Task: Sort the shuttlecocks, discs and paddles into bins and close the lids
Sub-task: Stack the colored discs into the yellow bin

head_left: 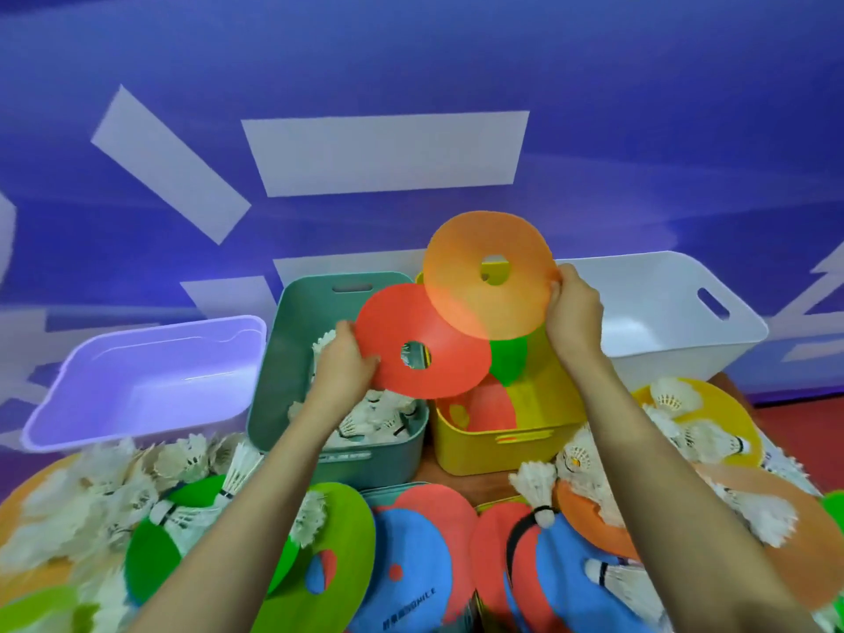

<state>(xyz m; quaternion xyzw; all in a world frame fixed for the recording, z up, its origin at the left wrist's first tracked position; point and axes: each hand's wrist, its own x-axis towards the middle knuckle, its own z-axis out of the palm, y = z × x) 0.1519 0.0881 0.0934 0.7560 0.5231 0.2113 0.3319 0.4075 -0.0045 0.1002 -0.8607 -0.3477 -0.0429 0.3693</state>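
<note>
Left hand: the left hand (342, 363) grasps the red disc (438, 354) at its 9 o'clock rim, with the thumb on the near face and the fingers behind.
Right hand: the right hand (573, 308) grasps the orange disc (470, 276) at its 3 o'clock rim, with the fingers curled over the edge.
Held items: both are raised clear of the bins with their faces tilted toward the camera. Each has a centre hole. The orange disc overlaps the red disc at the latter's 2 o'clock.
Teal bin: the teal bin (297, 322) stands at 8 o'clock from the held pair, open-topped. The red disc's left part and the left hand are over it.
Binned shuttlecocks: the binned shuttlecocks (379, 418) are heaped in the teal bin's near half.
Yellow bin: the yellow bin (493, 445) stands at 5 o'clock, just beside the teal bin, open-topped.
Binned discs: the binned discs (507, 363), green and red, stand on edge inside the yellow bin.
Purple bin: the purple bin (150, 358) is at 9 o'clock, left of the teal bin.
White bin: the white bin (662, 312) is at 3 o'clock, right of the yellow bin.
Loose shuttlecocks: the loose shuttlecocks (114, 491) are piled at 8 o'clock, near the front of the purple bin. More lie at 4 o'clock on a yellow disc (726, 418).
Green discs: the green discs (338, 527) lie at 7 o'clock under the left forearm.
Paddles: the paddles (411, 555), blue and red, lie overlapped at 6 o'clock.
Table: the table (461, 479) is brown where it shows, in front of the yellow bin.
Backdrop: the backdrop (411, 61) is blue with pale blocks, at 12 o'clock.
</note>
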